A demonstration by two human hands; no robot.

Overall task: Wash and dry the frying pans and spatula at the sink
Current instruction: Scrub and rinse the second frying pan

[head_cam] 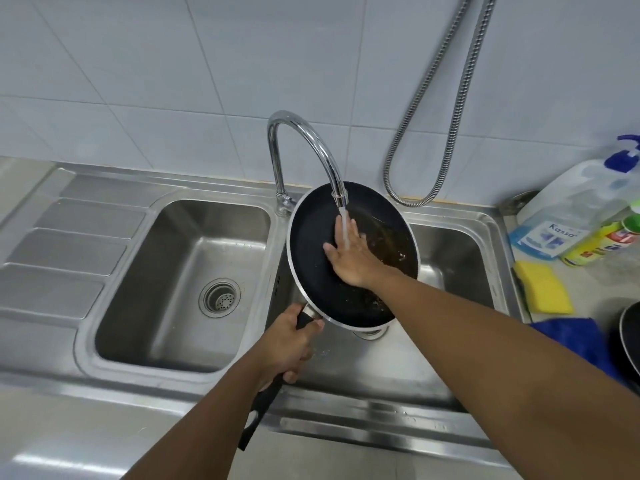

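Observation:
A black frying pan [311, 251] with a silver rim is held tilted over the right sink basin [460, 258]. My left hand [289, 344] grips its black handle just below the pan. My right hand [349, 252] lies flat inside the pan with fingers spread, under the running water from the tap [304, 133]. Brown dirty water and bits pool in the pan's right side. A second dark pan [630, 334] shows only its edge at the far right. No spatula is visible.
The left basin [166, 271] holds only its drain strainer. On the right counter lie a yellow sponge [542, 291], a blue cloth [568, 332], a clear soap pump bottle [575, 213] and a yellow bottle [602, 242]. A metal hose [436, 112] hangs on the tiled wall.

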